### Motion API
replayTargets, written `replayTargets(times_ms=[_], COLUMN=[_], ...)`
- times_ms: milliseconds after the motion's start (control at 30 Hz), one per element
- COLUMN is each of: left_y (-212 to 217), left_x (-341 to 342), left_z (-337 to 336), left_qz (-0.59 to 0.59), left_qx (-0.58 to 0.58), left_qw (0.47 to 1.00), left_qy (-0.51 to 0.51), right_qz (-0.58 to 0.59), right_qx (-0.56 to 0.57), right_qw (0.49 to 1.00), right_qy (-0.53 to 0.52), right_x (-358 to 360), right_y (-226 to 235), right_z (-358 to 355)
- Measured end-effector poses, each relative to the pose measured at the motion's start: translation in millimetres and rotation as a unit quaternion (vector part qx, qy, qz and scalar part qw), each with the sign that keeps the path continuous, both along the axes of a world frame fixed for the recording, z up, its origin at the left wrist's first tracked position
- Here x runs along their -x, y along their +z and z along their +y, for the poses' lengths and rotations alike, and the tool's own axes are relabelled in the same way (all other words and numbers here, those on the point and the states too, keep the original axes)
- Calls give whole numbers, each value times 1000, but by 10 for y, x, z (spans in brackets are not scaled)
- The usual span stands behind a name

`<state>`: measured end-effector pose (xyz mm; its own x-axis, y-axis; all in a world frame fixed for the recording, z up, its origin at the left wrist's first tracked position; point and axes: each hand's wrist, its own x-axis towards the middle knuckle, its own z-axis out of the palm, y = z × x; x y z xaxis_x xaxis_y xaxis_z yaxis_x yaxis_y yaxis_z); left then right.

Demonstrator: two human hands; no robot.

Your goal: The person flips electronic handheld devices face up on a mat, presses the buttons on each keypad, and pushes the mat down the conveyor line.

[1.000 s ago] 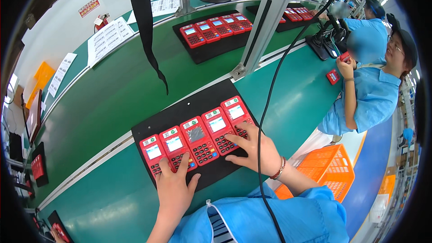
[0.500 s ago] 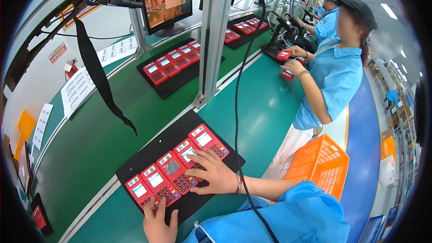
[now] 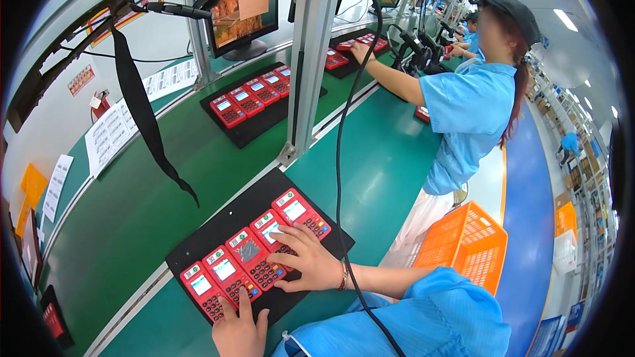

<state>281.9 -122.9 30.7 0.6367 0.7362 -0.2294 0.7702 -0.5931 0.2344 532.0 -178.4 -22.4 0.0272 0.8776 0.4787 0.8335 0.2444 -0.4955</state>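
Several red card payment terminals lie side by side on a black mat (image 3: 198, 241) in front of me. My left hand (image 3: 239, 334) is open, fingers apart, with its fingertips at the lower keypads of the leftmost terminal (image 3: 198, 283) and the terminal beside it (image 3: 223, 268). My right hand (image 3: 311, 262) is open too, spread over the fourth terminal (image 3: 267, 225), partly hiding its keypad. Its thumb and a finger reach toward the keys of the middle terminal (image 3: 247, 249), whose screen looks dark grey. The other screens are lit. At the right end, the last terminal (image 3: 291, 211) lies uncovered.
Another black mat (image 3: 245, 133) carries more red terminals behind a metal post (image 3: 309, 59). A black cable (image 3: 338, 158) hangs down across my right forearm. A monitor (image 3: 242, 16) stands at the back. At right are a co-worker (image 3: 471, 102) and an orange crate (image 3: 463, 244).
My left hand's fingertips have shifted slightly over the keypads; my right hand stays over the same terminals. The co-worker has stretched an arm to the terminals on the far mat.
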Motion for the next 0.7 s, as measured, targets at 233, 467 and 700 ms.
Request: replayTargets(times_ms=[233,467,700], left_y=[62,63,96], left_x=[-212,-261,-346], left_z=[71,81,118], left_qz=[29,35,35], left_qx=[-151,-130,-104], left_qw=[983,987,991], left_qy=[-96,-90,-82], right_qz=[3,7,3], right_qx=[-1,5,6], right_qw=[1000,1000,1000], right_qy=[2,8,4], right_x=[28,19,-13], right_y=[-38,-29,-19], right_z=[-35,-11,-5])
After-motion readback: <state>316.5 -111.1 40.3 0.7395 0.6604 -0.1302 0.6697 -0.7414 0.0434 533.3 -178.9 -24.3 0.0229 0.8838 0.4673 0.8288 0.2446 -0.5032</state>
